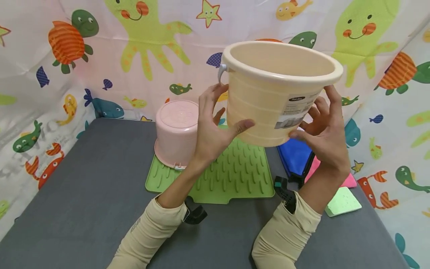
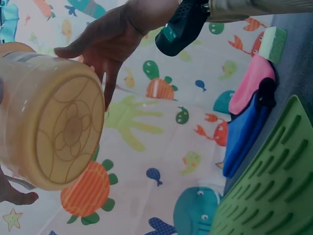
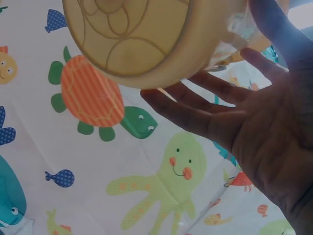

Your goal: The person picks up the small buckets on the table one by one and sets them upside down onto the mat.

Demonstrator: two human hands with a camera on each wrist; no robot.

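Observation:
A cream plastic bucket (image 1: 262,104) with a label on its side is held up in the air, tilted, its mouth facing up. My left hand (image 1: 215,127) grips its left side, the thumb across the front wall and the other fingers partly hidden behind. On the opposite side my right hand (image 1: 326,130) holds the wall near the label, thumb low and fingers spread. The bucket's base (image 2: 71,129), marked with a flower pattern, shows in the left wrist view. A small handle end hangs at the left of the rim.
A pink bucket (image 1: 178,121) stands upside down on a green ridged mat (image 1: 235,179). To the right lie a blue cloth (image 1: 292,153), a pink cloth (image 1: 349,181) and a light green sponge (image 1: 343,201) on the grey tabletop (image 1: 84,209). A printed curtain (image 1: 235,22) hangs behind.

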